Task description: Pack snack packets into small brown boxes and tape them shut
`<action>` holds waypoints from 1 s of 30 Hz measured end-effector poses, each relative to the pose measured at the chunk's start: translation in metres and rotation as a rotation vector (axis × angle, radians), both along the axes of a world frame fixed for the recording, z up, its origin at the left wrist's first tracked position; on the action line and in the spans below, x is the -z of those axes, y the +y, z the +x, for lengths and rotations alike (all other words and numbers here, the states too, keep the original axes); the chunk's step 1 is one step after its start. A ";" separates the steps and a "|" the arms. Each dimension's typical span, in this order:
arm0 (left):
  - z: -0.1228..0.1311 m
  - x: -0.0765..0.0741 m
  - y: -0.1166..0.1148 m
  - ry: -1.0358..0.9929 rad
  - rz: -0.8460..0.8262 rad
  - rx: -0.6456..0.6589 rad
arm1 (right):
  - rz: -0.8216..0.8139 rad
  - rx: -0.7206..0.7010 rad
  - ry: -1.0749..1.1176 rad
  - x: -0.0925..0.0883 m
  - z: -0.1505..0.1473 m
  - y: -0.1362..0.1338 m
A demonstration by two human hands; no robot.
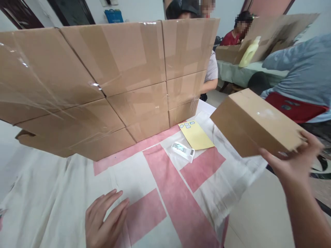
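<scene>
My right hand (297, 158) grips one end of a cardboard box (248, 124), thumb on the near side and fingers over the far corner. The box is tilted and held up past the table's right edge. My left hand (106, 217) hovers low over the pink and white cloth (139, 172), fingers apart and holding nothing. Farther in on the cloth lie a small white case (183, 152) with a clear front and a yellow sheet (198, 136) with several small outlined labels at its far end.
A taped cardboard partition (134, 58) stands across the back of the table. Behind it sits a person in a dark cap (183, 8). At right, a person in a blue shirt (302, 65) is close to the box. A yellow bottle (250, 52) stands on another table.
</scene>
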State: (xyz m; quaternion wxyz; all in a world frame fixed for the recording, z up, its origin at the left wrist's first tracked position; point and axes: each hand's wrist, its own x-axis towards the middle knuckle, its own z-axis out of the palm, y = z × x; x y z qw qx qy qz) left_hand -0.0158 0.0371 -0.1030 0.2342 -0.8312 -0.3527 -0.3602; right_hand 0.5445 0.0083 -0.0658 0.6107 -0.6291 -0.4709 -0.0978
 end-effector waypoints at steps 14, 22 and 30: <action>-0.094 0.009 -0.014 -0.131 -0.242 -0.238 | 0.048 0.008 0.029 -0.041 -0.078 0.264; -0.215 0.003 0.054 -0.881 -0.355 -0.592 | 0.002 -0.987 -0.234 -0.066 -0.409 0.177; -0.300 0.028 0.215 -1.397 -0.337 -0.644 | -0.494 -1.352 0.123 -0.002 -0.635 0.220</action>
